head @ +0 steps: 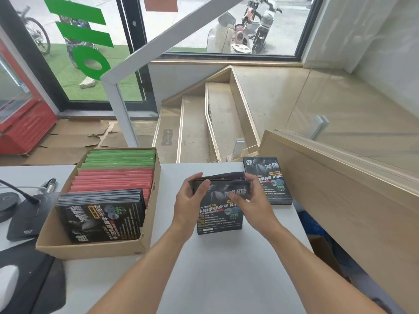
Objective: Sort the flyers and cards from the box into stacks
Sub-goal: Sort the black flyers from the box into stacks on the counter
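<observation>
Both hands clamp a bundle of black flyers [221, 207] standing on the white surface [226, 268]: left hand [189, 200] and right hand [255, 200] grip its sides. The cardboard box [95, 245] sits left, a finished stack [267, 180] right.

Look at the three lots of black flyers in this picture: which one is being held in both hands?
The middle bundle of black flyers, gripped by the left hand and right hand. The others are untouched: one stands in the cardboard box, one lies stacked at the table's far right.
</observation>
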`<control>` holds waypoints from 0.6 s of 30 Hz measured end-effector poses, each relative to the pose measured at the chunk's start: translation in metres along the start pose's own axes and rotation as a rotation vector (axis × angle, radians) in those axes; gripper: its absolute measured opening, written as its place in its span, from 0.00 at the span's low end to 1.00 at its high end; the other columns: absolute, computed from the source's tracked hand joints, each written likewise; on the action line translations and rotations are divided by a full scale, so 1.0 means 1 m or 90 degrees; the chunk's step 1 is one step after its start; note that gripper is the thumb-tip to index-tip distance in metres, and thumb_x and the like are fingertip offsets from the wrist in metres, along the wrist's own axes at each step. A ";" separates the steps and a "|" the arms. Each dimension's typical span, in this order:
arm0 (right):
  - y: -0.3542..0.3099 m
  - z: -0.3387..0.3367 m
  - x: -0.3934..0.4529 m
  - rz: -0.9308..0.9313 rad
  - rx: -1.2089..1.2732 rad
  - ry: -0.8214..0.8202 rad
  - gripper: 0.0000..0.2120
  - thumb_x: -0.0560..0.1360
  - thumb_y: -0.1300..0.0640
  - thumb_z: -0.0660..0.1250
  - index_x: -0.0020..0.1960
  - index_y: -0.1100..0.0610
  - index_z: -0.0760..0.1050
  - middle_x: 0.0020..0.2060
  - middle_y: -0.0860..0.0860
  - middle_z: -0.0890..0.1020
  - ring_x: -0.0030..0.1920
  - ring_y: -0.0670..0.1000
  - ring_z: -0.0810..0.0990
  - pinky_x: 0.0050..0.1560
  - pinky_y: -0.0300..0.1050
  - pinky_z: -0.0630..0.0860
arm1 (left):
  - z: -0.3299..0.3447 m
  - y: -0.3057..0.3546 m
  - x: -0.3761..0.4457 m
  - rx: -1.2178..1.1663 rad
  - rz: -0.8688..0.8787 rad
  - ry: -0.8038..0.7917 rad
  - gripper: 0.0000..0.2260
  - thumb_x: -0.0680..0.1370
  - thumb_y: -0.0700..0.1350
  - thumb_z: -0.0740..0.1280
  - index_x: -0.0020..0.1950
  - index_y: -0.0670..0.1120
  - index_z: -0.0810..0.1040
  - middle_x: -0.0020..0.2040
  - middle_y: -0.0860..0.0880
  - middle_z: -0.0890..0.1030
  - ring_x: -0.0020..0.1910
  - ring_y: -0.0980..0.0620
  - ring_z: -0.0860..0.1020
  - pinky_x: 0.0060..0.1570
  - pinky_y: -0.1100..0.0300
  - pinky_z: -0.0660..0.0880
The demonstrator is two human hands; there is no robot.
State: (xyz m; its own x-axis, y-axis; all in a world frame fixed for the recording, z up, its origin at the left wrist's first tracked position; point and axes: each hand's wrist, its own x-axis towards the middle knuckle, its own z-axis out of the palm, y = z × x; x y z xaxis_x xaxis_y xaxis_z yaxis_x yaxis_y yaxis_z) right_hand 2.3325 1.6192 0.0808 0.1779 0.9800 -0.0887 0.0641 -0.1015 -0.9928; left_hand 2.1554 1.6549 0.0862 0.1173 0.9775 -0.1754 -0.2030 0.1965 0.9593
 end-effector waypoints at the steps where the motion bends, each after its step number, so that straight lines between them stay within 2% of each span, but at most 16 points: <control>1: 0.000 0.002 -0.002 -0.018 0.016 0.016 0.31 0.76 0.57 0.74 0.72 0.40 0.65 0.60 0.45 0.81 0.61 0.45 0.80 0.61 0.52 0.79 | 0.004 0.003 -0.001 0.005 0.004 0.005 0.27 0.70 0.64 0.72 0.64 0.50 0.78 0.55 0.48 0.85 0.54 0.49 0.84 0.47 0.62 0.79; 2: 0.000 0.005 -0.003 -0.034 0.036 0.026 0.35 0.76 0.54 0.74 0.75 0.37 0.61 0.63 0.45 0.80 0.63 0.44 0.79 0.61 0.49 0.79 | 0.007 0.004 -0.001 0.009 0.002 0.009 0.25 0.71 0.63 0.70 0.62 0.50 0.79 0.53 0.49 0.86 0.53 0.48 0.85 0.47 0.59 0.79; 4: 0.000 0.011 -0.006 -0.046 0.040 0.049 0.34 0.74 0.42 0.73 0.75 0.32 0.60 0.68 0.44 0.75 0.67 0.45 0.76 0.63 0.50 0.78 | 0.015 0.006 -0.002 0.017 -0.017 0.024 0.22 0.75 0.64 0.66 0.58 0.48 0.80 0.49 0.49 0.87 0.48 0.48 0.86 0.48 0.55 0.81; 5: 0.000 0.015 -0.007 -0.049 0.037 0.068 0.31 0.73 0.36 0.71 0.73 0.32 0.63 0.68 0.44 0.76 0.67 0.47 0.76 0.64 0.54 0.78 | 0.017 0.006 -0.003 0.023 -0.023 0.038 0.21 0.77 0.63 0.64 0.56 0.47 0.80 0.47 0.49 0.87 0.46 0.48 0.86 0.47 0.55 0.81; 6: 0.001 0.017 -0.007 -0.054 0.050 0.092 0.26 0.73 0.34 0.69 0.69 0.35 0.69 0.64 0.44 0.78 0.65 0.48 0.78 0.64 0.57 0.78 | 0.020 0.006 -0.003 0.028 -0.026 0.051 0.20 0.79 0.62 0.63 0.55 0.46 0.80 0.46 0.49 0.87 0.44 0.49 0.86 0.44 0.56 0.81; 8: -0.003 0.022 -0.006 -0.067 0.085 0.161 0.14 0.77 0.40 0.68 0.61 0.43 0.76 0.55 0.46 0.83 0.59 0.49 0.81 0.61 0.57 0.79 | 0.023 0.006 -0.004 0.034 -0.032 0.065 0.18 0.82 0.59 0.63 0.53 0.44 0.80 0.44 0.48 0.87 0.42 0.48 0.86 0.41 0.58 0.80; 10: -0.004 0.023 -0.004 -0.074 0.103 0.207 0.06 0.81 0.48 0.66 0.57 0.45 0.77 0.52 0.47 0.83 0.55 0.50 0.83 0.53 0.49 0.82 | 0.024 0.004 -0.004 0.057 -0.014 0.084 0.15 0.83 0.55 0.63 0.51 0.44 0.81 0.44 0.49 0.87 0.43 0.48 0.86 0.40 0.60 0.80; 11: -0.005 0.023 -0.004 -0.072 0.102 0.211 0.06 0.82 0.51 0.65 0.58 0.44 0.76 0.52 0.48 0.83 0.53 0.48 0.83 0.48 0.44 0.82 | 0.024 0.004 -0.004 0.064 -0.001 0.096 0.14 0.83 0.54 0.63 0.51 0.45 0.81 0.44 0.49 0.87 0.44 0.48 0.86 0.41 0.59 0.80; 13: -0.005 0.023 -0.003 -0.077 0.092 0.200 0.09 0.84 0.54 0.61 0.60 0.42 0.75 0.54 0.48 0.82 0.52 0.46 0.83 0.45 0.42 0.82 | 0.024 0.003 -0.004 0.063 0.018 0.112 0.11 0.83 0.51 0.64 0.50 0.47 0.81 0.44 0.49 0.86 0.46 0.47 0.85 0.42 0.58 0.80; 15: -0.006 0.025 -0.003 -0.067 0.101 0.198 0.07 0.84 0.50 0.61 0.59 0.42 0.75 0.55 0.49 0.83 0.53 0.47 0.83 0.46 0.43 0.82 | 0.026 0.004 -0.004 0.057 0.020 0.120 0.11 0.83 0.52 0.65 0.48 0.47 0.81 0.44 0.48 0.85 0.45 0.47 0.84 0.43 0.57 0.80; 18: -0.008 0.029 -0.002 -0.063 0.103 0.240 0.08 0.81 0.45 0.65 0.55 0.47 0.77 0.49 0.48 0.84 0.51 0.49 0.84 0.46 0.41 0.81 | 0.031 0.002 -0.004 0.072 0.039 0.165 0.09 0.82 0.51 0.67 0.47 0.47 0.80 0.43 0.48 0.84 0.46 0.47 0.83 0.43 0.61 0.79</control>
State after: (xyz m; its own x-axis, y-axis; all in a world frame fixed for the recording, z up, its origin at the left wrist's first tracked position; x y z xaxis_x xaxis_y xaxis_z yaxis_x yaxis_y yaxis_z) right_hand 2.3035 1.6227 0.0868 0.5270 0.8497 0.0136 -0.0511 0.0477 -0.9976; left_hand 2.1851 1.6492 0.0960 -0.1472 0.9771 -0.1539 -0.0907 0.1417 0.9858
